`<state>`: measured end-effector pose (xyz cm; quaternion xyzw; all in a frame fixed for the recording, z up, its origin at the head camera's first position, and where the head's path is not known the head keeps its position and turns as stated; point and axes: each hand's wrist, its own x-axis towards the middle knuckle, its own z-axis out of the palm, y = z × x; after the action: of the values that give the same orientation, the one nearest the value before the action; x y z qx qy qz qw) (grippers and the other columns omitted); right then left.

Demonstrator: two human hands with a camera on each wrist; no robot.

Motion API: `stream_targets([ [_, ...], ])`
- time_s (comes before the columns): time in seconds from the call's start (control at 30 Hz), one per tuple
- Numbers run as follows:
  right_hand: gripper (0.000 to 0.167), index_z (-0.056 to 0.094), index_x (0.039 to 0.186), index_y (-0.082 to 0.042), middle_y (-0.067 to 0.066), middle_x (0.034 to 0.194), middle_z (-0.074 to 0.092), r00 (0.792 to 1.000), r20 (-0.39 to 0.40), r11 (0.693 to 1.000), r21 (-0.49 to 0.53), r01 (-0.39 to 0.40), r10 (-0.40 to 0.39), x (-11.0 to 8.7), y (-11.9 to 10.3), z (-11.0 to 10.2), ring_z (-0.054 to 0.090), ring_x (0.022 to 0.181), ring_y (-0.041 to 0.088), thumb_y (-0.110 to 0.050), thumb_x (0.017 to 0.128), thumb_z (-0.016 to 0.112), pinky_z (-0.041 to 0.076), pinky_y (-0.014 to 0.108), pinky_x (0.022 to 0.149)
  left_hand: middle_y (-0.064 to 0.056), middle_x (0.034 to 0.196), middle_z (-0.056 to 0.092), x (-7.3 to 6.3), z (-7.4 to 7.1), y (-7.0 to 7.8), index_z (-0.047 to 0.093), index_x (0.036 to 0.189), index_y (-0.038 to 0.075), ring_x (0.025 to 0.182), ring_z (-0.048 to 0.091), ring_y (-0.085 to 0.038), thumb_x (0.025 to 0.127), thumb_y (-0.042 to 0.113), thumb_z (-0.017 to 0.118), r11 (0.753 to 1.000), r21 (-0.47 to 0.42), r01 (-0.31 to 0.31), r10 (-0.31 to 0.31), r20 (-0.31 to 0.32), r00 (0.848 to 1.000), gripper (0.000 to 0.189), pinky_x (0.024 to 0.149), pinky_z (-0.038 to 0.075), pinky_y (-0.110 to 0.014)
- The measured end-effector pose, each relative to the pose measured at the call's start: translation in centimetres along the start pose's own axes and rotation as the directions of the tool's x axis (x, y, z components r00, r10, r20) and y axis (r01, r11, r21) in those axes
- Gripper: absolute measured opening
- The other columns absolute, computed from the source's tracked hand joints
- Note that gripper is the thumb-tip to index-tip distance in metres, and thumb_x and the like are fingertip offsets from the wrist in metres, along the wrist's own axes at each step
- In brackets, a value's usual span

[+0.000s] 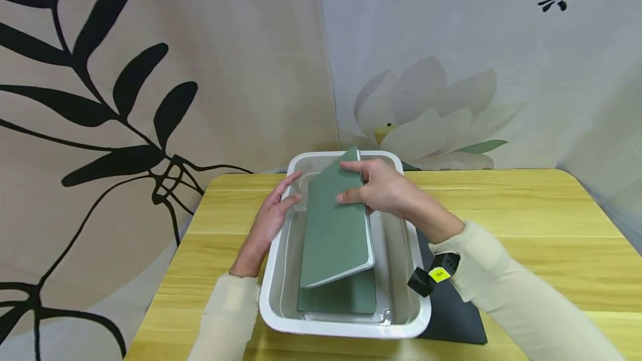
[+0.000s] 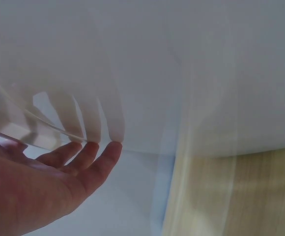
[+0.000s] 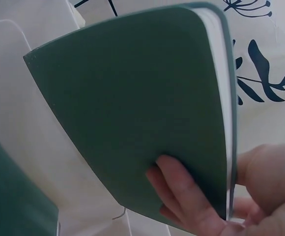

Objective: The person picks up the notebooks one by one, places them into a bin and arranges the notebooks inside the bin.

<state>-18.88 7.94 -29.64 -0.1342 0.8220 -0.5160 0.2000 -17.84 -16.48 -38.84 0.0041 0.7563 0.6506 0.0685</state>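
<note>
A green notebook [image 1: 333, 227] with white page edges is lifted at a tilt over the white plastic basin [image 1: 271, 294]. My right hand [image 1: 378, 185] grips it by its right edge, with thumb and fingers on opposite covers in the right wrist view. Beneath it, a second green notebook [image 1: 341, 297] lies flat on the basin floor, partly covered. My left hand [image 1: 268, 219] holds the basin's left rim, thumb and index finger over the edge. In the left wrist view the other fingertips [image 2: 114, 147] press against the outer wall.
The basin stands on a light wooden table [image 1: 526, 227]. A flat black sheet-like item [image 1: 456, 313] sticks out from its right side. Behind the table hangs a pale curtain [image 1: 251, 60] with dark leaf prints and a lotus.
</note>
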Motion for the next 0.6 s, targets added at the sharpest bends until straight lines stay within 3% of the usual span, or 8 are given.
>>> stream_targets([
  [0.1, 0.077, 0.039, 0.152, -0.01, 0.022, 0.116, 0.064, 1.0, -0.009, 1.0, -0.014, -0.006, 0.006, 0.1, 0.0, 0.4, 0.069, 0.073, 0.016, -0.01, 0.085, 0.077, 0.056, 0.029, 0.061, 0.002, 0.156, 0.034, 0.1, 0.0, 0.0, 0.043, 0.149, 0.034, 0.129, 0.044, -0.032, 0.102, 0.027, 0.048, 1.0, 0.004, -0.009, 0.009, -0.002, 1.0, 0.047, 0.096, 0.045, -0.053],
  [0.3, 0.076, 0.041, 0.151, -0.01, 0.018, 0.099, 0.065, 1.0, -0.025, 0.999, -0.033, -0.008, 0.007, 0.2, 0.0, 0.9, 0.064, 0.065, 0.014, -0.01, 0.085, 0.076, 0.052, 0.026, 0.056, 0.003, 0.157, 0.031, 0.1, 0.0, -0.1, 0.042, 0.149, 0.032, 0.131, 0.042, -0.032, 0.103, 0.026, 0.048, 1.0, 0.022, -0.02, 0.02, 0.001, 1.0, 0.048, 0.098, 0.043, -0.055],
  [0.6, 0.074, 0.043, 0.15, -0.013, 0.015, 0.095, 0.066, 0.999, -0.044, 0.993, -0.113, -0.032, 0.027, 0.4, 0.4, 1.8, 0.065, 0.062, 0.015, -0.015, 0.085, 0.077, 0.054, 0.028, 0.057, 0.003, 0.157, 0.033, 0.1, 0.0, -0.1, 0.045, 0.147, 0.035, 0.132, 0.04, -0.031, 0.102, 0.026, 0.049, 0.999, 0.037, -0.031, 0.032, -0.02, 0.999, 0.046, 0.099, 0.043, -0.054],
])
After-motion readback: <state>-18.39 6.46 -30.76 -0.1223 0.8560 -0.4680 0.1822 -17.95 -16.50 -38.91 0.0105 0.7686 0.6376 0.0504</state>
